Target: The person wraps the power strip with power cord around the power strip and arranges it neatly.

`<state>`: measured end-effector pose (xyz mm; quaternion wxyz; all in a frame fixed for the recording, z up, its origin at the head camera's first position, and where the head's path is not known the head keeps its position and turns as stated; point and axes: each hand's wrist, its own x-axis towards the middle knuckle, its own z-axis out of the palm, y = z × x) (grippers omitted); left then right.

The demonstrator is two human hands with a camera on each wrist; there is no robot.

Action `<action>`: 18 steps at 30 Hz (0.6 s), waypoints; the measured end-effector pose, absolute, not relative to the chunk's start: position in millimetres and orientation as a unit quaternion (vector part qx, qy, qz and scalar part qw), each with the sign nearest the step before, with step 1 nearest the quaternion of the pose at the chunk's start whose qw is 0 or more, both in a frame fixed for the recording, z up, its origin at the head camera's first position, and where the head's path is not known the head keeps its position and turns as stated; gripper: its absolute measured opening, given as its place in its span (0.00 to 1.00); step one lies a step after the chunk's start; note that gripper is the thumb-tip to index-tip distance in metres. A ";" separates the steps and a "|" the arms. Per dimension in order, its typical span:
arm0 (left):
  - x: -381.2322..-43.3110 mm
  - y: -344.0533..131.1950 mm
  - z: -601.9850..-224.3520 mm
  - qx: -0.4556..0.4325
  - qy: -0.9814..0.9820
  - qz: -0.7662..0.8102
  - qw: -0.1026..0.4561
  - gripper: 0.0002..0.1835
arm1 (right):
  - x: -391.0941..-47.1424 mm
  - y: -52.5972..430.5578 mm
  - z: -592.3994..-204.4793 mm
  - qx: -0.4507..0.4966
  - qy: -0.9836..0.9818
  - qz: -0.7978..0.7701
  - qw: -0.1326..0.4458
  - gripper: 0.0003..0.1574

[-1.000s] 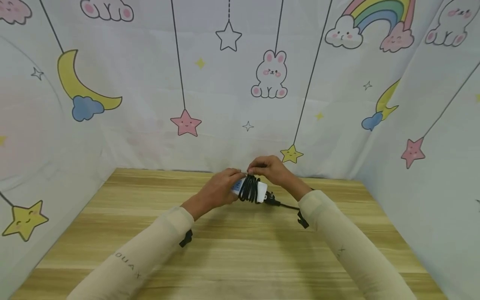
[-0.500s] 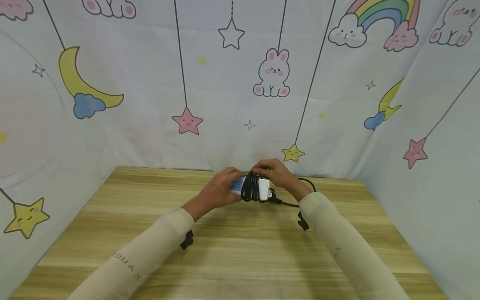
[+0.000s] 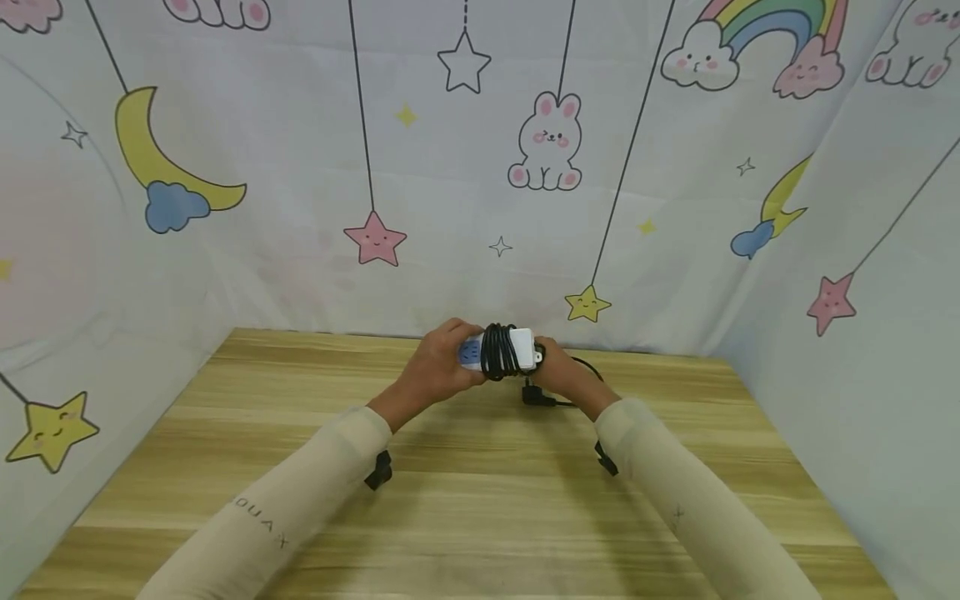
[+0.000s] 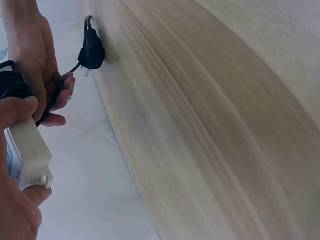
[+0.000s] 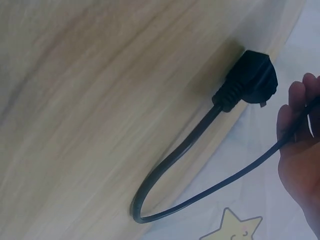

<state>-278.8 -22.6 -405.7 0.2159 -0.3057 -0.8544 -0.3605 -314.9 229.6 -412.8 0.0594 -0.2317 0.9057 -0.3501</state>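
Note:
A white power strip point(image 3: 522, 346) with a blue socket face is held up over the far part of the table. My left hand point(image 3: 438, 362) grips its left end, the thumb along the upper edge. Several turns of black cord point(image 3: 498, 352) wrap the strip's middle. My right hand point(image 3: 558, 371) is at the strip's right end, partly hidden behind it. In the left wrist view, the right hand's fingers point(image 4: 65, 95) curl round the loose cord. The cord's black plug point(image 5: 252, 77) hangs low near the table, prongs showing, on a bent length of cord point(image 5: 200, 195).
The wood-grain table point(image 3: 480, 517) has its far edge close behind the hands. A white cloth point(image 3: 300, 275) printed with stars, moons and rabbits rises at the back and both sides. Black pieces point(image 3: 380, 471) show beneath each wrist.
The right hand has moved from the top of the wraps down behind the strip's right end. The strip has risen slightly in the left hand, and the plug now hangs apart below it.

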 end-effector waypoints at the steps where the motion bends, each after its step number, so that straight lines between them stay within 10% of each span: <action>1: -279.4 -22.3 -405.9 -0.298 -0.856 -0.362 0.217 0.34 | -314.2 228.6 -413.9 -0.232 0.907 -0.345 0.065 0.11; 18: -291.9 -27.8 -401.1 -0.203 -0.892 -0.344 0.210 0.35 | -293.6 213.5 -399.7 -0.284 0.927 -0.231 0.078 0.28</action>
